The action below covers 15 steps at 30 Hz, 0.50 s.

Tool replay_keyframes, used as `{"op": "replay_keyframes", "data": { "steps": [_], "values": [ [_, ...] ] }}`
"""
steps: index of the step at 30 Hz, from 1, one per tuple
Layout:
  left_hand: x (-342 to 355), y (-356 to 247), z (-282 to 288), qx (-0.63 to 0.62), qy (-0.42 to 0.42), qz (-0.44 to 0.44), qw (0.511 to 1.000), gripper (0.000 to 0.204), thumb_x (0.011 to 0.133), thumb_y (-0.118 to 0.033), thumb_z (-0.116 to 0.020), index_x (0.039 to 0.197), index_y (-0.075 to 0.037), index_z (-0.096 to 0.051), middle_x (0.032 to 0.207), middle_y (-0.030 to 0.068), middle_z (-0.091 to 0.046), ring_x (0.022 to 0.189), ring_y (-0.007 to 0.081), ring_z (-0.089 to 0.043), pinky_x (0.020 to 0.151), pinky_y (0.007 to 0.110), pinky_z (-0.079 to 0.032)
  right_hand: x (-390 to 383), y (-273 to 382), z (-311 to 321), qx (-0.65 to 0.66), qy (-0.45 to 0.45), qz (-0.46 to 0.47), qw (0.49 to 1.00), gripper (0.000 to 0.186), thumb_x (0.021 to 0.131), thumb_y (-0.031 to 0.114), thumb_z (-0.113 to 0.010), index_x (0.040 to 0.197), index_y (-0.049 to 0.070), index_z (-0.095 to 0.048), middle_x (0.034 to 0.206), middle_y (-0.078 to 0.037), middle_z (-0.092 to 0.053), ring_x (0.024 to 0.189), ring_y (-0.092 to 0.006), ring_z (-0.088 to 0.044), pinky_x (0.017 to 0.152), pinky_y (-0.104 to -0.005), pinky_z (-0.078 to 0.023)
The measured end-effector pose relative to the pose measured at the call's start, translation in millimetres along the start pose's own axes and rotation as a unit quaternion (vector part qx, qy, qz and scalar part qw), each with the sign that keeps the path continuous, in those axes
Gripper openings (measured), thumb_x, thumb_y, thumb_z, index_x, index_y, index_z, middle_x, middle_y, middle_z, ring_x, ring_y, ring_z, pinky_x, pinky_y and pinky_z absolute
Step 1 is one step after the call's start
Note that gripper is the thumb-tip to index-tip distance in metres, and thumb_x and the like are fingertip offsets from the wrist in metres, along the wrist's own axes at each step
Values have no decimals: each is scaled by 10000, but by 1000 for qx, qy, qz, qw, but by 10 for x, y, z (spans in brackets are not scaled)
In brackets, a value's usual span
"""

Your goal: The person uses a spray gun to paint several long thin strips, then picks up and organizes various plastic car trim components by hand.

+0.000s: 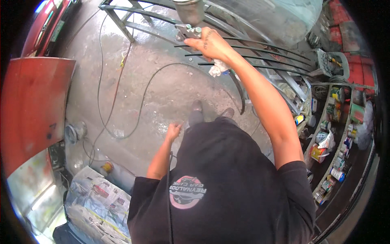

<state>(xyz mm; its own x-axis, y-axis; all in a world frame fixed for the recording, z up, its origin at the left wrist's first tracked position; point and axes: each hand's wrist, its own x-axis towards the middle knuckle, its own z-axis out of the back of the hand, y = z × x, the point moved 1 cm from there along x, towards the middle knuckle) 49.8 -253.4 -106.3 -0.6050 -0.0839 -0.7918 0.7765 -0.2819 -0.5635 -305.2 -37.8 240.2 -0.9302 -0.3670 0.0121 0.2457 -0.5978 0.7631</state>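
right hand wrapped round a metal spray gun; trigger and grip hidden by fingers, dull cup cut off by top edge. left hand loosely curled, low over rough concrete floor, can't tell if it holds anything. thin black strips lie across the metal rack, left ends beneath and beside right hand. crumpled white cloth below right wrist, contact unclear.
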Motion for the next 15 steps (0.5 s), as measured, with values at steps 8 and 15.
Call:
{"op": "replay_keyframes", "data": {
  "steps": [8,15],
  "values": [
    [72,42,14,-2,5,0,1000,279,910,-240,-624,932,28,-699,771,105,-685,628,186,-638,517,343,-521,95,-429,434,-101,2,-114,988,546,916,432,-690,621,-14,-584,490,-118,-581,444,-224,-622,481,-383,-490],
    [247,-4,23,3,16,-10,1000,299,924,-234,-620,988,44,-711,773,106,-691,634,180,-642,521,347,-515,-168,-757,864,-79,-61,-208,973,488,927,388,-668,691,-25,-562,468,-104,-546,379,-213,-567,388,-372,-443]
  ]
}}
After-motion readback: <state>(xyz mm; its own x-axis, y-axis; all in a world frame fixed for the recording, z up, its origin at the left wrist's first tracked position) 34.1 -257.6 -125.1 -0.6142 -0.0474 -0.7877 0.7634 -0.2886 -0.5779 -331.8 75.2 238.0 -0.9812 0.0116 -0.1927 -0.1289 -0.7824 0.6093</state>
